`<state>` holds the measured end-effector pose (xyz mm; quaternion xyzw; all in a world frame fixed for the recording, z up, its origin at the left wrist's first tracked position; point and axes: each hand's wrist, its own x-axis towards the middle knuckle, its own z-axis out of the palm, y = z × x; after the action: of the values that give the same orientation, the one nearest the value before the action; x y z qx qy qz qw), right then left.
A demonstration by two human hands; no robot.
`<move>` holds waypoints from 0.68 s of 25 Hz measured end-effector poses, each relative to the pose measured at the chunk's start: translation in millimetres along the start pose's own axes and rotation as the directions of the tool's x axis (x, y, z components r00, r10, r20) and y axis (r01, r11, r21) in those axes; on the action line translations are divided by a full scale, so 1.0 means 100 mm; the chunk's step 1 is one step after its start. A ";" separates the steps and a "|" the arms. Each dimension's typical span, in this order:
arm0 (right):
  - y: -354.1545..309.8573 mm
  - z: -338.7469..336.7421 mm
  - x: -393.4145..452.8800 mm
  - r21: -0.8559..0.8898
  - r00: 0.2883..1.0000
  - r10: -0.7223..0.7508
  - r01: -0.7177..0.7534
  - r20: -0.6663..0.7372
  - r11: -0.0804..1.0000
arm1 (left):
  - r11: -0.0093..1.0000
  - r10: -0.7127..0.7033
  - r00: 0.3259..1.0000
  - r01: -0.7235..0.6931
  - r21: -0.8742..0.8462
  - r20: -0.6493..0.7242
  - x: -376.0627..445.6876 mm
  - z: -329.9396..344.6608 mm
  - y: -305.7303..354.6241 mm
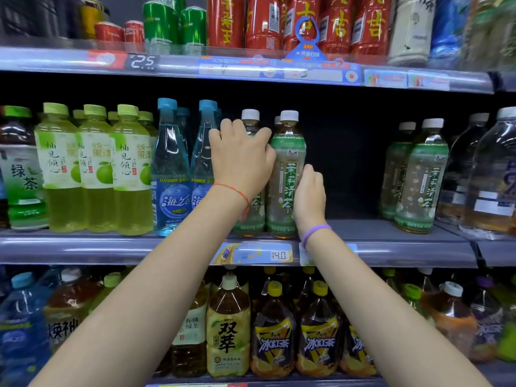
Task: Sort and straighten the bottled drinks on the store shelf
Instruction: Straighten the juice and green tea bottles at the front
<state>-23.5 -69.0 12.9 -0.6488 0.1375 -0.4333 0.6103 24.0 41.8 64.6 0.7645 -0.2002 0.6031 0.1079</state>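
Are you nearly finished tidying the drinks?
Partly. The yellow-green bottles and blue bottles stand upright in rows at the front. Right now the left hand grips one jasmine tea bottle and the right hand touches its neighbour. Left to do: the bare gap before the other jasmine tea bottles.

2 hands [241, 160], 4 jasmine tea bottles [286, 174]
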 end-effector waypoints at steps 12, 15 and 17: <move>0.05 -0.01 -0.13 -0.280 0.951 -0.269 0.302 0.150 0.911 | 0.995 -0.008 0.999 0.003 -0.101 -0.051 0.04 0.05 -0.07; -0.01 -0.05 -0.17 -0.256 0.957 -0.261 0.286 0.127 0.923 | 0.992 -0.040 0.994 0.027 -0.124 -0.106 -0.02 0.10 -0.05; -0.03 -0.07 -0.07 -0.147 0.983 -0.167 0.176 0.073 0.973 | 0.988 -0.063 0.989 0.043 -0.149 -0.132 -0.04 0.12 -0.03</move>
<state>-34.0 -68.1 12.1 -0.7158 0.0953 -0.4527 0.5231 35.2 39.9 57.9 0.7165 -0.2154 0.6347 0.1930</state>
